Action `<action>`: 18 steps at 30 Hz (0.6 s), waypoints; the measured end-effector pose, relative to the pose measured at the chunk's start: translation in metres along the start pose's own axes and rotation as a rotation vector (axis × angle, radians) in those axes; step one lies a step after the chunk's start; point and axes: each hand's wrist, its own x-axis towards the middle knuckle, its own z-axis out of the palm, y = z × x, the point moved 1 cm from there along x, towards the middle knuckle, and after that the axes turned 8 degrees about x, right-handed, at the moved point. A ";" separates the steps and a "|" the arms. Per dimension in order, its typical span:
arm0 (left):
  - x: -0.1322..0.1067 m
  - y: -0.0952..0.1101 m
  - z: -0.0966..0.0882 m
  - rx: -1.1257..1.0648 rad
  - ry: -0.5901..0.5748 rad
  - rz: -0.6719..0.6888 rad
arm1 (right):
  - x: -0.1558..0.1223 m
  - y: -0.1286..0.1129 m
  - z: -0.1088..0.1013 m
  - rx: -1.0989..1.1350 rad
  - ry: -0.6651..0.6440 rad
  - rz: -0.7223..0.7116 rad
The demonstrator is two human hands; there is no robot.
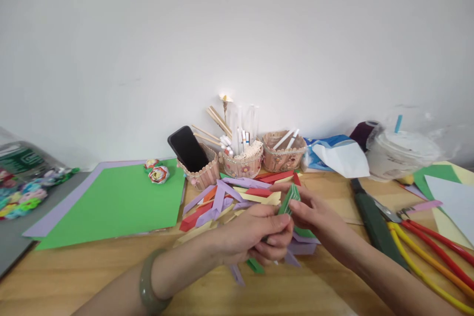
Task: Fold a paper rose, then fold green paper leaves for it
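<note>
I work the 2 hands at mid-view; clock directions run from there, with 12 toward the wall. Nearest me, at 8 o'clock, a green bangle (152,279) circles the left wrist. The left hand (266,234) has its fingers curled closed around the lower part of a green folded paper piece (288,201), thumb laid against it. The right hand (314,210) pinches its upper part, thumb on the near side; I cannot tell how firmly, as the other fingertips are partly hidden behind. So the piece sits between my hands, above the table (177,276).

Folded paper strips (218,202) in purple, red, yellow and green lie heaped beneath and toward 10 o'clock. At 3 o'clock lie a dark green tool (379,229) and red-handled tools (437,253). Around 9 o'clock is a green sheet (118,202), with 2 paper rosettes (159,175) at its far edge.

Farther out stand 3 small baskets: the left basket (202,177) at 10 holding a phone (188,148), the middle basket (242,169) at 11, the right basket (282,159) at 12. A lidded cup (398,155) stands at 2.
</note>
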 end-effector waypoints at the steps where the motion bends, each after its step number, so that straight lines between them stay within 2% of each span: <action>1: 0.000 0.000 -0.002 -0.015 -0.009 0.003 | 0.000 -0.001 0.000 -0.008 -0.017 0.003; 7: 0.001 -0.001 -0.007 -0.117 -0.110 -0.035 | 0.000 -0.005 0.005 0.044 0.012 0.037; 18: 0.010 -0.010 -0.018 -0.148 0.045 -0.061 | 0.002 -0.008 0.000 0.089 -0.018 0.054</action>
